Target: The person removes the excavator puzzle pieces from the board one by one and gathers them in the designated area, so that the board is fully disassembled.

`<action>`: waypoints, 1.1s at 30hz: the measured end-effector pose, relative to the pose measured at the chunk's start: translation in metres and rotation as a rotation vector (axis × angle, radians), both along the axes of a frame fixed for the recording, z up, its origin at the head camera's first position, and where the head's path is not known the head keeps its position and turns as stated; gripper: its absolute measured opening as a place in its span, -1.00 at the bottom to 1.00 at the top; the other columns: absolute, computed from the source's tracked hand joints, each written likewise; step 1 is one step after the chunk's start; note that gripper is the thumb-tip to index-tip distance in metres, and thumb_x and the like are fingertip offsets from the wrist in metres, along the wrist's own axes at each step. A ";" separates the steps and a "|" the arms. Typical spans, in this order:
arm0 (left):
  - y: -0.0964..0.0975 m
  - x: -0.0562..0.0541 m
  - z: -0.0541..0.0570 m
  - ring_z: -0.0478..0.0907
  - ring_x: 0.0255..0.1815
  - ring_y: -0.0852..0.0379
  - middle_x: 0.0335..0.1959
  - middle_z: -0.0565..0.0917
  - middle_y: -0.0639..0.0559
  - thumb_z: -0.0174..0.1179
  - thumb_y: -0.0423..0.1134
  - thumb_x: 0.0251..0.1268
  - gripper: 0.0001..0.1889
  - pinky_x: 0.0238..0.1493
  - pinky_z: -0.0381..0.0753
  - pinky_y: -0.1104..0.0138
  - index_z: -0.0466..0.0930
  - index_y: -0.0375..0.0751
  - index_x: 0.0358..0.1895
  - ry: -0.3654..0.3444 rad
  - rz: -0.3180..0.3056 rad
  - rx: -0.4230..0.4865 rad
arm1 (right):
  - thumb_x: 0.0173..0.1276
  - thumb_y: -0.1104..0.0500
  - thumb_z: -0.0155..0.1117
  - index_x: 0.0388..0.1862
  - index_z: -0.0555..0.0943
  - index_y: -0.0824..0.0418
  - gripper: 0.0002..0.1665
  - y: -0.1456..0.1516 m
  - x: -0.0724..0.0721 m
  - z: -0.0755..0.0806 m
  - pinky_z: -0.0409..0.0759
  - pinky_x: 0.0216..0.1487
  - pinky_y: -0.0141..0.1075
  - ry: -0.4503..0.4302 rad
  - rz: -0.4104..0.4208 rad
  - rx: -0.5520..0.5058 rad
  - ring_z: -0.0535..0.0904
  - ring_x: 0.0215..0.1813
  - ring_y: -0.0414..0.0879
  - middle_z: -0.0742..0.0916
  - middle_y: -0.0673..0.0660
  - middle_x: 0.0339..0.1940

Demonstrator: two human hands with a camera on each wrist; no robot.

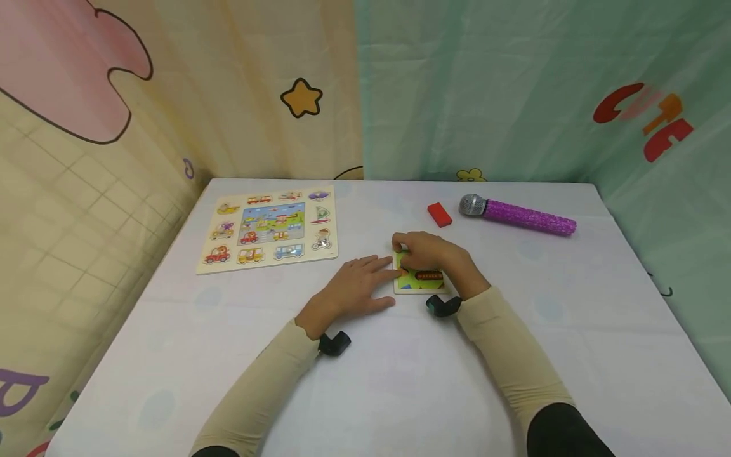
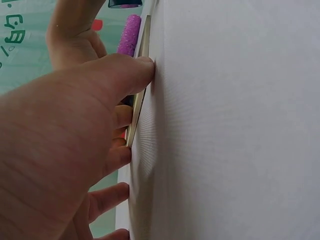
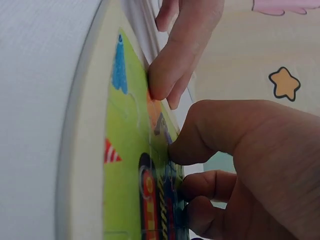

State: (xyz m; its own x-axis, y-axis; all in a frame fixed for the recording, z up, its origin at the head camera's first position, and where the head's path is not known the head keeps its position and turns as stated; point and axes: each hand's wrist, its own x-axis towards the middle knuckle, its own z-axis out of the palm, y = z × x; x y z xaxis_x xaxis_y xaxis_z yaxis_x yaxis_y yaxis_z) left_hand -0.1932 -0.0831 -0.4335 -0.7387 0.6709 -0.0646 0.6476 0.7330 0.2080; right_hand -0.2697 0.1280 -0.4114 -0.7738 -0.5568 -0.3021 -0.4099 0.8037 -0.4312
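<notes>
L hand (image 1: 355, 287): fingers spread, fairly straight, one tip on sm. puzzle (image 1: 421, 283), holding nothing. Puzzle: mid-bench (image 1: 400, 393), twd. far edge. R hand (image 1: 429, 252): fingers curled, touching puzzle; grip can't tell. Lg. puzzle (image 1: 271, 223): nr. far L corner. Mic (image 1: 525, 215), red block (image 1: 439, 215): nr. far edge.

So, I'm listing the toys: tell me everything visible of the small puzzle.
The small puzzle, a wooden-looking board, lies on the table. A pale border frames a green picture with a blue shape, a red triangle and a long vehicle; faint seams mark pieces. The left hand touches its left side; the right hand, fingers curled, touches its far part, hiding some.
</notes>
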 end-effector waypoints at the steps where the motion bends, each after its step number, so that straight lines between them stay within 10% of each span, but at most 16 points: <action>1: 0.000 0.000 0.000 0.15 0.55 -0.08 0.57 0.24 0.05 0.15 0.24 0.42 -0.36 0.42 0.21 -0.05 0.37 0.22 0.51 0.001 0.001 0.000 | 0.41 0.20 0.16 0.01 0.50 0.01 -0.77 0.000 0.000 0.000 0.52 -0.09 -0.10 0.004 -0.002 0.003 0.54 -0.10 0.01 0.64 0.08 -0.13; 33: -0.001 0.000 -0.002 0.17 0.54 -0.05 0.57 0.25 0.09 0.11 0.17 0.49 -0.43 0.42 0.24 -0.02 0.39 0.19 0.49 0.029 0.000 0.001 | 0.48 0.09 0.13 -0.11 0.47 0.00 -0.92 -0.005 -0.002 -0.004 0.46 -0.19 -0.16 0.007 -0.001 -0.028 0.49 -0.14 -0.01 0.58 0.08 -0.25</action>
